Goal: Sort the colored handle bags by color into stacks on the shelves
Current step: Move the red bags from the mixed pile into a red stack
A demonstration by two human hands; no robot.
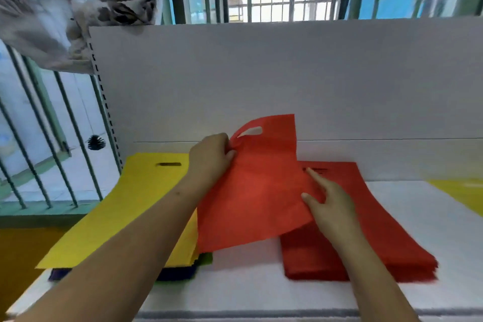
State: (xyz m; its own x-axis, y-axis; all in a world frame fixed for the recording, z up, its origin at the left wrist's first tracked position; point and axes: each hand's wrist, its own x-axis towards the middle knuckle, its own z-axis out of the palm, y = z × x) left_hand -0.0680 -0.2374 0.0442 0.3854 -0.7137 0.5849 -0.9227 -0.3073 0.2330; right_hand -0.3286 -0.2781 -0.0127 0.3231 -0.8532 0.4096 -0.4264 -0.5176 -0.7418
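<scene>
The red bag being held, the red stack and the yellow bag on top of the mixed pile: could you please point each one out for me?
red bag [257, 191]: head view, middle of its flat panel.
red stack [379, 230]: head view, top sheet, right half.
yellow bag [130, 206]: head view, centre of its face.

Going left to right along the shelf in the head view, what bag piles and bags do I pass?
Mixed pile with a yellow bag on top → loose red bag, gripped by the left hand with the right hand at its right edge → red stack → yellow bag at the far right edge.
</scene>
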